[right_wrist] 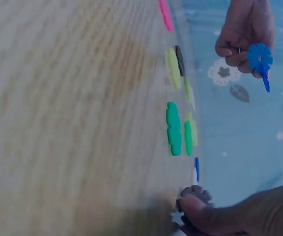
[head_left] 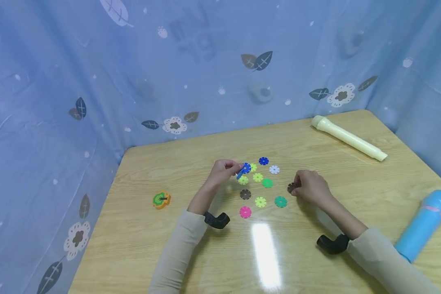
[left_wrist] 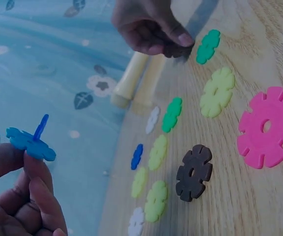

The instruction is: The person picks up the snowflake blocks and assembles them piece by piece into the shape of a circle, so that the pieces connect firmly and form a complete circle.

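Note:
My left hand (head_left: 221, 173) pinches two blue notched plastic discs (left_wrist: 28, 143) slotted crosswise into each other, held above the table. Over at the right, my right hand (head_left: 311, 187) holds a dark brown notched disc (right_wrist: 198, 191) between thumb and fingers, low by the tabletop. Between the hands lie loose discs: a pink one (head_left: 245, 212), another dark brown one (left_wrist: 194, 173), two green ones, including the nearer green disc (head_left: 280, 201), several yellow ones, including the front yellow disc (head_left: 260, 202), a dark blue one (head_left: 263, 161) and a white one (head_left: 274, 169).
An orange-edged piece with a green tree (head_left: 161, 200) lies at the left of the wooden table (head_left: 125, 245). A cream tube-shaped object (head_left: 349, 136) rests at the back right, a blue one (head_left: 424, 226) at the right. A patterned blue curtain (head_left: 213, 73) hangs behind.

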Motion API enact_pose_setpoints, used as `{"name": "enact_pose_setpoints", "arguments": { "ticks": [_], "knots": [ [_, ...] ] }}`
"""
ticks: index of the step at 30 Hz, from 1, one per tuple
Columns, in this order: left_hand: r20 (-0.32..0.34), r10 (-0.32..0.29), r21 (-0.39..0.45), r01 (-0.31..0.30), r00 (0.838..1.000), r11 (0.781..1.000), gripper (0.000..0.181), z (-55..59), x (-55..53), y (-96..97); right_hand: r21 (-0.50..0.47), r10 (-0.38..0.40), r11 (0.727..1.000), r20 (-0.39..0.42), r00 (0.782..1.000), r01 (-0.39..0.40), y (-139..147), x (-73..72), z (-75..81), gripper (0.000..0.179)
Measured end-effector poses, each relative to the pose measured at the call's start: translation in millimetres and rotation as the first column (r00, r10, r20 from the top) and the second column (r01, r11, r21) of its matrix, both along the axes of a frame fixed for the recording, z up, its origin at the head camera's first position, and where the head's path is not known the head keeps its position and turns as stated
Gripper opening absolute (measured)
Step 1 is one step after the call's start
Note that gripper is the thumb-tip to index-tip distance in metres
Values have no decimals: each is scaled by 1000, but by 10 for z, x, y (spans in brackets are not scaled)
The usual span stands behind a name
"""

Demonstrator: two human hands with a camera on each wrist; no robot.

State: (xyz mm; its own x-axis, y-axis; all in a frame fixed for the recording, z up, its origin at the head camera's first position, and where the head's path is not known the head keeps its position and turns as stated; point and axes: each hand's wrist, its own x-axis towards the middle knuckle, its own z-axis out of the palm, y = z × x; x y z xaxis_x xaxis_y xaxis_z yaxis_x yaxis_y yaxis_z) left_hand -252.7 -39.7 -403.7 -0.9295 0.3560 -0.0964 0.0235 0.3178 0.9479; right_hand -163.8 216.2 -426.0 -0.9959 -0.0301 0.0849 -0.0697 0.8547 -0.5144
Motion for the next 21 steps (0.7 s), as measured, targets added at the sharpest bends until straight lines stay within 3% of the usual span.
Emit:
{"name": "enact_pose_setpoints", "arguments": {
  "ticks": [2, 5, 10, 15, 21],
  "knots": [
    [5, -7, -2, 7, 1000, 1000, 22, 7, -6, 9, 0, -14, 1000, -35, 999, 14, -15, -16, 48, 15],
    [4, -15, -1, 15, 1000, 1000, 22, 35, -1, 16, -30, 2, 1000, -163, 987, -7, -113, -82, 146, 11],
    [2, -36, 29, 35, 999, 999, 21, 81, 23, 35, -135, 67, 984, -351, 934, -121, -423, -215, 309, 10],
    [9, -23, 42, 22, 1000, 999, 21, 102, 48, 45, -176, 62, 974, -394, 917, -141, -613, -264, 344, 10],
    [15, 2, 33, -3, 1000, 999, 23, 96, 53, 51, -123, 86, 980, -453, 887, -158, -652, -273, 341, 11]
  ]
}}
